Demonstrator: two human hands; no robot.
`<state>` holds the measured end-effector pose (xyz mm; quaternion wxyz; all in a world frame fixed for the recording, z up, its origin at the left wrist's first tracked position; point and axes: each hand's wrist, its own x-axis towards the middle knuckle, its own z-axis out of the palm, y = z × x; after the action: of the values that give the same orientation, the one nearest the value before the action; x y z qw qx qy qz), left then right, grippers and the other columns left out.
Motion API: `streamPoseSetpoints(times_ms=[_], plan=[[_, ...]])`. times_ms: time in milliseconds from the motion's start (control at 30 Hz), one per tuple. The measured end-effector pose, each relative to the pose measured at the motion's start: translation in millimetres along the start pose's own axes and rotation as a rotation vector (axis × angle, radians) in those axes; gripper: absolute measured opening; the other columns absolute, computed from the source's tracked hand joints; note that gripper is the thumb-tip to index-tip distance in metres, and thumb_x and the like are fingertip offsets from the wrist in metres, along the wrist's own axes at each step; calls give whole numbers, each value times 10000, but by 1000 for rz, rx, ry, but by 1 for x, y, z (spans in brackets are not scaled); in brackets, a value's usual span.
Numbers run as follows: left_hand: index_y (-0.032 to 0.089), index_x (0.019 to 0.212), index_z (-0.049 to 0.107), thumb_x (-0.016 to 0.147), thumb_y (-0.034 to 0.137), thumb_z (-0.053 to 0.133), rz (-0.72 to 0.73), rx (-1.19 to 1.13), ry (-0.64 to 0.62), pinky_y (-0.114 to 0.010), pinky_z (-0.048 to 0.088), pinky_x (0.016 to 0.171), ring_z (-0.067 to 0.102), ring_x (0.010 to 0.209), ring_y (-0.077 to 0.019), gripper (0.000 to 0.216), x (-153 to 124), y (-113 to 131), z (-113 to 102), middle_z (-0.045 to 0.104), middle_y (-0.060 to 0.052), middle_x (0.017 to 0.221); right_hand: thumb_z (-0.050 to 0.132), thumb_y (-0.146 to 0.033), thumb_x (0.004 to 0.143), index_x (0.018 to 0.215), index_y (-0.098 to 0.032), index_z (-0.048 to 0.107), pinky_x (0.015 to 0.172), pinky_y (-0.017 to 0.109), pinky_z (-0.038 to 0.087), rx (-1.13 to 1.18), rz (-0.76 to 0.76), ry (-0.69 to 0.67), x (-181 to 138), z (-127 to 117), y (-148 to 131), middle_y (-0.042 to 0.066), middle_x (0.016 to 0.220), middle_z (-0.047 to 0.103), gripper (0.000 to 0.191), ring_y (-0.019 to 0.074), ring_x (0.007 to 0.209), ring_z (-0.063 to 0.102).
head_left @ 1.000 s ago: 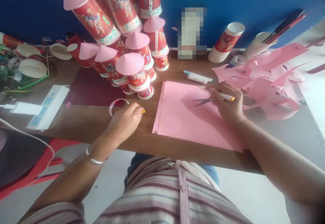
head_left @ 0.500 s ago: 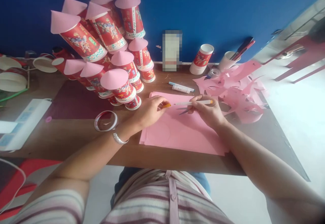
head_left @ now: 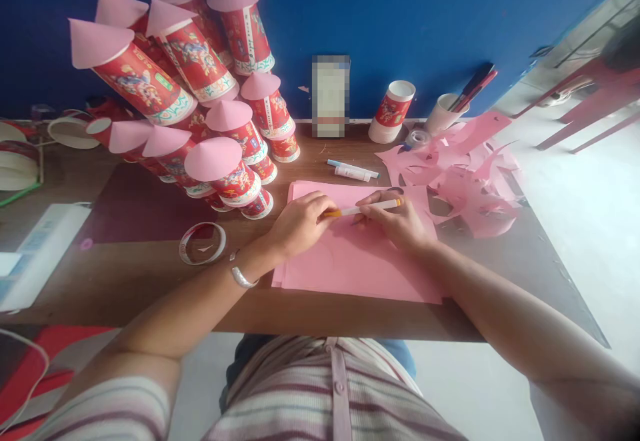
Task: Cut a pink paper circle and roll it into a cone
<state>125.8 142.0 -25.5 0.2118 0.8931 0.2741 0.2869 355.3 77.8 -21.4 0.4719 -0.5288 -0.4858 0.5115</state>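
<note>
My left hand (head_left: 305, 222) is closed on the orange cap (head_left: 332, 214) of a white marker (head_left: 377, 206). Cap and pen meet in one line above a stack of pink paper (head_left: 345, 268). The marker's body is pinched in my right hand (head_left: 400, 224), its orange end pointing right. Scissors (head_left: 356, 222) are also in the right hand; their blade tips poke out under the marker and the rest is mostly hidden by the fingers. A faint curved line shows on the top sheet, left of centre.
Red paper-cup towers with pink cones (head_left: 215, 159) stand at back left. A tape roll (head_left: 203, 243) lies left of the paper. Behind are two pens (head_left: 353, 172), a phone (head_left: 330, 98) and a red cup (head_left: 393, 111). Pink scraps (head_left: 480, 174) and a pen cup (head_left: 443, 116) sit right.
The gap between the orange cap and the marker has closed; the cap is now on the pen's end. My right hand has moved slightly left, and the view has shifted a little.
</note>
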Motion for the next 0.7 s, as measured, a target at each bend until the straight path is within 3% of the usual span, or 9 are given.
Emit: streamPoseSetpoints(times_ms=[167,333,433,533,600,700], plan=[[171,918,674,960,149,729,-16,41,35,-270,538,746,686,793,-151,73,-3,-7,-2,715,-22,896,884,-538,799,991,-212,759,678,310,571,7,-78,54,3,-9,10,1,704,748,398,174,667,690],[176,938,673,975,166,719,23,70,65,-277,529,762,680,803,-157,61,-6,-15,-3,706,-17,880,836,-527,810,792,-193,759,623,309,529,-206,-125,84,5,-20,8,6,634,692,343,167,610,642],[179,936,677,991,161,694,47,99,71,-293,538,811,689,837,-165,60,-6,-17,-1,716,-19,882,771,-494,864,839,-186,783,655,321,550,-332,-145,38,7,-21,8,31,698,736,309,184,646,669],[183,1024,701,983,165,704,-2,180,79,-334,568,893,719,972,-202,45,-2,-15,-2,758,-55,1033,696,-430,942,986,-201,810,738,347,577,-548,-303,58,14,-24,14,72,903,811,260,212,753,725],[179,1176,704,965,140,713,-19,245,98,-375,584,974,721,1113,-238,215,1,-12,-4,751,-97,1205,630,-382,1006,1050,-222,814,807,364,588,-747,-411,125,22,-27,19,93,1043,825,248,236,868,750],[179,1292,679,956,91,680,-24,297,103,-411,580,1070,696,1246,-261,347,2,-10,-11,716,-124,1311,586,-326,1046,1094,-243,814,858,370,598,-1001,-487,192,34,-35,26,90,1042,821,247,256,964,748]])
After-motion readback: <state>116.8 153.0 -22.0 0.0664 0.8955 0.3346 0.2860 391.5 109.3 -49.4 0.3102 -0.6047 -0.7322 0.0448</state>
